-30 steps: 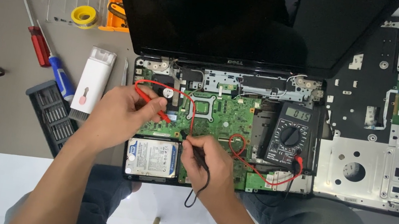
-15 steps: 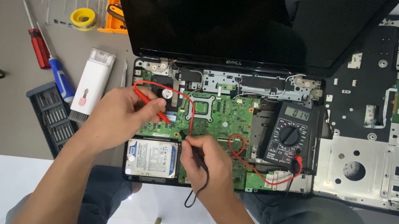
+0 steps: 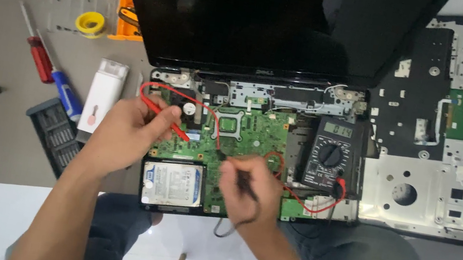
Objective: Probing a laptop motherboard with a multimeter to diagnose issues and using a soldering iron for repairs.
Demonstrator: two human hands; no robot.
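The left hand [image 3: 125, 137] pinches a slim red plastic probe [image 3: 172, 123] against the green circuit board [image 3: 249, 136]. The right hand [image 3: 247, 187], fingers clamped together, presses a thin black probe [image 3: 225, 159] there, beside the boxy dark multimeter [image 3: 328, 156].

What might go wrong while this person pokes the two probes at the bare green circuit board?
The red probe in the left hand and the black probe in the right hand touch a crowded circuit board; a slip might bridge neighbouring contacts. The red wire loops across the board and may snag. The meter rests on the open laptop, so a tugged lead might drag it.
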